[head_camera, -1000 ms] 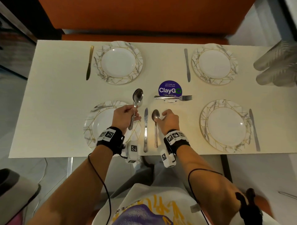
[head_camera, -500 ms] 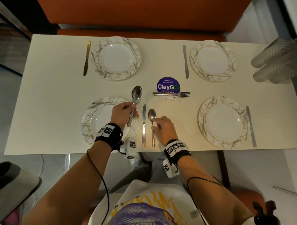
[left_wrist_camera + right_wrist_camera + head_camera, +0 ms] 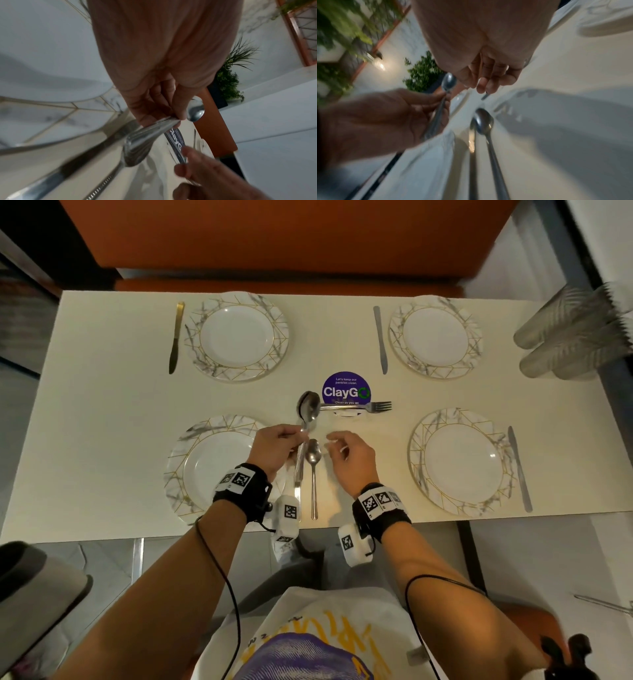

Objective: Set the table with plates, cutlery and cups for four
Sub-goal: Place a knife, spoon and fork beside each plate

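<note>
My left hand [image 3: 297,436] pinches the handle of a steel spoon [image 3: 309,408], its bowl pointing away from me; the left wrist view shows the held spoon [image 3: 195,112] between thumb and fingers. A second spoon [image 3: 313,460] lies flat on the table, right of the knife [image 3: 297,494] beside the near-left plate [image 3: 212,470]. My right hand [image 3: 330,441] hovers just beyond the lying spoon [image 3: 483,124], fingers loosely curled and holding nothing. A fork [image 3: 358,406] lies across the purple ClayGo sticker [image 3: 345,388].
Plates sit at the far left [image 3: 236,335], far right [image 3: 435,337] and near right [image 3: 459,462], each with a knife beside it [image 3: 175,337] [image 3: 381,338] [image 3: 520,469]. Stacked clear cups [image 3: 575,333] lie off the table's right end. An orange bench [image 3: 274,234] runs behind.
My right hand let go of the small spoon, which now lies beside the knife, and lifted away forward. My left hand carried its spoon to the right, over the knife.
</note>
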The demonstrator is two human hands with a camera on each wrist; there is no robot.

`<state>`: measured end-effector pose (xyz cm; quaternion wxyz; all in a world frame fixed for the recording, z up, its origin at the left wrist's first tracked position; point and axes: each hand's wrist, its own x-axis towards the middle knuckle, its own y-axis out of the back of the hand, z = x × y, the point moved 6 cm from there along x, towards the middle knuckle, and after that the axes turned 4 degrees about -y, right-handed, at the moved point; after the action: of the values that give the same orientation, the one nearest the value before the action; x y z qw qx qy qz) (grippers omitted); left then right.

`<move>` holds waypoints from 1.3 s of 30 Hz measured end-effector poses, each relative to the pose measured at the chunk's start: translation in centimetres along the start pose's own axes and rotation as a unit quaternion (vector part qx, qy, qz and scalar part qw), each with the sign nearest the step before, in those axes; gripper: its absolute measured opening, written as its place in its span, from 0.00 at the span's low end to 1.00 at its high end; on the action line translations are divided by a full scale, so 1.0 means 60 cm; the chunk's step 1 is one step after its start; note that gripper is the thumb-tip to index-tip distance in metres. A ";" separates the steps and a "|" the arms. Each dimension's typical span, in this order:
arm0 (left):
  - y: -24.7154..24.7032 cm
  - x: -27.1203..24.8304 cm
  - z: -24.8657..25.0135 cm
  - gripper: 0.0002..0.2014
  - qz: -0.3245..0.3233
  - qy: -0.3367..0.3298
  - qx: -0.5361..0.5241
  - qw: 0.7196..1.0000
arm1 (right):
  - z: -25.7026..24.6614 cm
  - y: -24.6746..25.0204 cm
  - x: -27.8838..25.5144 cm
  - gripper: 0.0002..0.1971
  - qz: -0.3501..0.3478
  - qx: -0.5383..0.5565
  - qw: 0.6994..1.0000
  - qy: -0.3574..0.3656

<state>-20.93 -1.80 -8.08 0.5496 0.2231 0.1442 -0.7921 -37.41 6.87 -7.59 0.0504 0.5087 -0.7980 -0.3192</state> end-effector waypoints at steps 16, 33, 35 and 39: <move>-0.336 -0.008 0.069 0.12 -0.130 -0.014 -0.003 0.991 | 0.079 0.292 0.096 0.06 0.054 0.195 0.975 -0.088; -0.626 -0.018 0.052 0.06 -0.089 0.016 -0.003 0.996 | 0.394 0.649 0.126 0.07 0.124 0.109 0.967 -0.196; -0.637 -0.019 0.049 0.06 -0.088 0.017 -0.001 0.996 | 0.432 0.657 0.123 0.06 0.126 0.048 0.967 -0.217; -0.647 -0.018 0.047 0.09 -0.086 0.018 0.000 0.996 | 0.479 0.660 0.115 0.06 0.142 -0.033 0.960 -0.239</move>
<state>-57.48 11.50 -5.78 0.4762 0.2246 0.1726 -0.8324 -83.21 25.27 -9.81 -0.0798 0.2970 -0.8400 -0.4470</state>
